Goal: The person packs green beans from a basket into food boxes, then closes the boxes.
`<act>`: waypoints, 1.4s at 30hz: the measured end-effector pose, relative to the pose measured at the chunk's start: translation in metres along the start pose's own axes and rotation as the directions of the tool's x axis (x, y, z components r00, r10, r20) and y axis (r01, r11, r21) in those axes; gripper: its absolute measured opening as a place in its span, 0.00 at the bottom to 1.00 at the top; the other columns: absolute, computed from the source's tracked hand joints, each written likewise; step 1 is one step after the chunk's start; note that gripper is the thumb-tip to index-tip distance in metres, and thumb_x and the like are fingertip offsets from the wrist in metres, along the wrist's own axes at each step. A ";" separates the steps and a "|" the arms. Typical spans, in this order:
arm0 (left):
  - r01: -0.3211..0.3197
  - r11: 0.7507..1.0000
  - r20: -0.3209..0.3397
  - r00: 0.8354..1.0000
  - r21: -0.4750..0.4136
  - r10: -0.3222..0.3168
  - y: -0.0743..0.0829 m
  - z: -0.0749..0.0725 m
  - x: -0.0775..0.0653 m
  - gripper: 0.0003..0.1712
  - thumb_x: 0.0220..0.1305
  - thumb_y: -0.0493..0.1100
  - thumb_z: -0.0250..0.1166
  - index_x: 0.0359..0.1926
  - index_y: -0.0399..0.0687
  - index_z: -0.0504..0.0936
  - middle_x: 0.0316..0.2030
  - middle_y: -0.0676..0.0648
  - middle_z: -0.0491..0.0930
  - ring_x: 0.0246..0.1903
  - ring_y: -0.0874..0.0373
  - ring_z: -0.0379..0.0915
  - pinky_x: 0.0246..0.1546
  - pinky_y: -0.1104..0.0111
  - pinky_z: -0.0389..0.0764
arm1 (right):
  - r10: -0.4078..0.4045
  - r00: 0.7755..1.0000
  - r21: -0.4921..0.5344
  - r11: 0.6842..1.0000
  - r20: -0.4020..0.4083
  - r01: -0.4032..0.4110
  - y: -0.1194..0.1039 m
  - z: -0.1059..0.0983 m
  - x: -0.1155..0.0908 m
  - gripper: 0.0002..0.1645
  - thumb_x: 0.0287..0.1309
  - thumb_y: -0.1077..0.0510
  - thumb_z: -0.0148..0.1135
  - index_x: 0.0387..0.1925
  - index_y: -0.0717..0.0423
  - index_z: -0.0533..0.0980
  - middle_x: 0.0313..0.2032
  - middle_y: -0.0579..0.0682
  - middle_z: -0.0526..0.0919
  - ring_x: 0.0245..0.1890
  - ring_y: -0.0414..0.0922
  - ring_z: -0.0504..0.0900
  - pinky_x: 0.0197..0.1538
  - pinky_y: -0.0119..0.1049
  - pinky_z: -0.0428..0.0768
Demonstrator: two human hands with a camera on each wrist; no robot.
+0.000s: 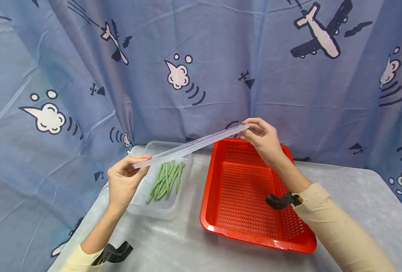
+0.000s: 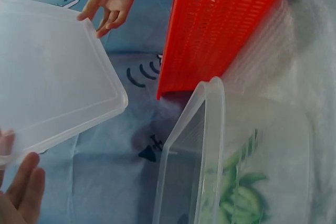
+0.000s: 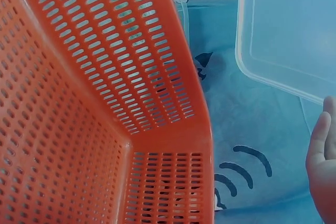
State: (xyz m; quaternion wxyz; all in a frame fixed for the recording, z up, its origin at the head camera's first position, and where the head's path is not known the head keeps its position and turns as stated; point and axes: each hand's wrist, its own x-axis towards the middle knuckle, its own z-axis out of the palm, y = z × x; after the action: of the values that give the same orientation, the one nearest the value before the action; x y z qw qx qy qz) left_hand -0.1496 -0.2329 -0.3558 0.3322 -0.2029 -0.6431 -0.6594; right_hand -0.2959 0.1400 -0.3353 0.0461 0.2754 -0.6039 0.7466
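Note:
Both hands hold up a translucent plastic lid (image 1: 194, 145), tilted so its right end is higher. My left hand (image 1: 124, 179) pinches the lid's left end between thumb and fingers. At the opposite end, my right hand (image 1: 263, 141) grips the lid's edge above the far rim of a red basket. Below the lid stands a clear plastic container (image 1: 168, 213), uncovered, with several green beans (image 1: 167, 179) inside. In the left wrist view the lid (image 2: 58, 72) shows its broad face, apart from the container (image 2: 212, 145).
A red perforated basket (image 1: 245, 192) sits right of the container on a grey-covered table (image 1: 173, 245). Behind the table hangs a blue curtain (image 1: 214, 75) with airplane prints, close to the far edge.

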 end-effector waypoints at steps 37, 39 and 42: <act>0.056 0.994 -0.072 0.996 0.091 -0.049 0.008 -0.024 0.002 0.07 0.63 0.22 0.65 0.42 0.21 0.77 0.35 0.41 0.84 0.31 0.56 0.85 0.33 0.66 0.84 | 0.125 0.985 -0.024 0.992 0.119 -0.123 0.016 0.038 0.046 0.30 0.58 0.75 0.68 0.59 0.54 0.75 0.47 0.60 0.81 0.43 0.52 0.83 0.49 0.47 0.82; 0.048 0.995 -0.078 0.996 0.090 -0.041 0.008 -0.025 0.003 0.07 0.64 0.23 0.65 0.41 0.21 0.77 0.34 0.40 0.84 0.29 0.55 0.85 0.32 0.64 0.84 | 0.161 0.967 -0.032 0.987 0.196 -0.158 0.020 0.039 0.047 0.40 0.57 0.77 0.67 0.67 0.50 0.68 0.51 0.64 0.77 0.44 0.55 0.83 0.50 0.50 0.82; 0.036 0.997 -0.094 0.995 0.064 -0.030 0.009 -0.027 0.004 0.08 0.64 0.23 0.65 0.41 0.20 0.76 0.32 0.37 0.83 0.27 0.54 0.84 0.32 0.63 0.84 | 0.200 0.927 -0.063 0.980 0.316 -0.190 0.024 0.042 0.047 0.56 0.55 0.80 0.67 0.74 0.41 0.54 0.54 0.69 0.73 0.45 0.61 0.83 0.50 0.51 0.82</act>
State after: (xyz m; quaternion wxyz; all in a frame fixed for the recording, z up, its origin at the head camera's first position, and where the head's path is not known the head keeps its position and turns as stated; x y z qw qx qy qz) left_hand -0.1420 -0.2594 -0.3487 0.3572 -0.1504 -0.6516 -0.6521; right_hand -0.3304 0.0821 -0.3293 -0.1227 0.3311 -0.6393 0.6831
